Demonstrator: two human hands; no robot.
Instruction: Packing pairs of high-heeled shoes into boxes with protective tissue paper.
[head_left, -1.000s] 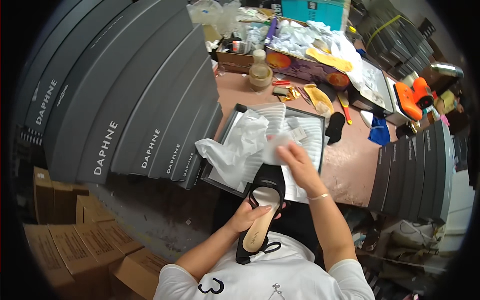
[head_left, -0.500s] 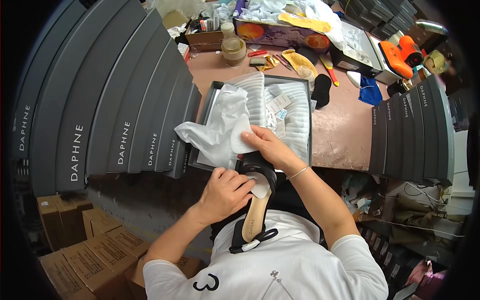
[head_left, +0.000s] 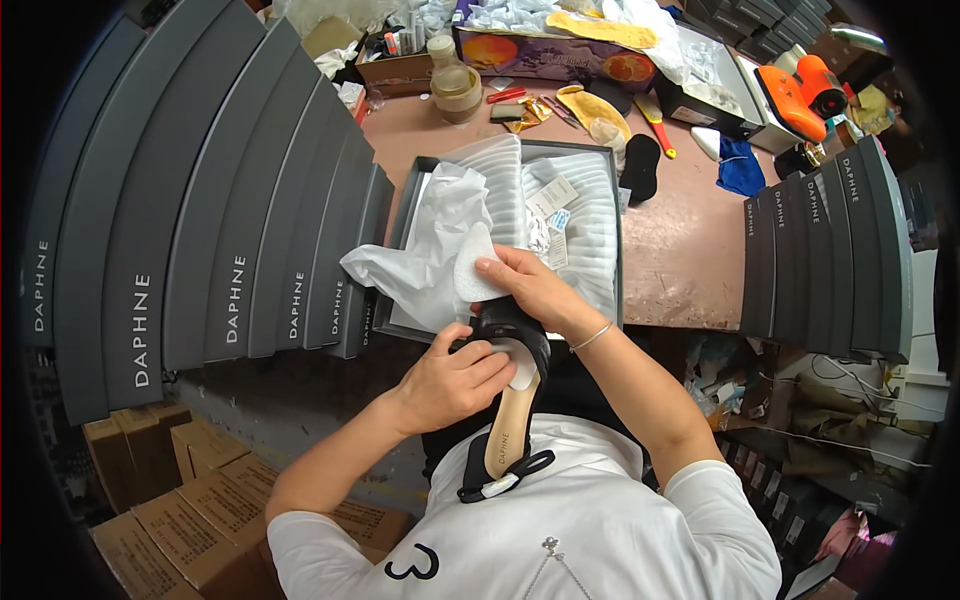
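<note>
Brown surface (head_left: 690, 250) carries an open grey shoe box (head_left: 600, 160); stacked grey boxes (head_left: 200, 220) flank it. Left hand (head_left: 450, 385) clamps the black shoe (head_left: 510, 400); right hand (head_left: 530, 285) pinches a white pad (head_left: 475, 275).

Orange tool (head_left: 800, 92), blue cloth (head_left: 740, 165), stacked grey boxes (head_left: 200, 230), cardboard cartons (head_left: 170, 500)

A cluttered brown worktable (head_left: 690, 250) is flanked by stacks of grey shoe boxes (head_left: 200, 220) on both sides. Brown cardboard cartons (head_left: 150, 500) sit on the floor at lower left.
</note>
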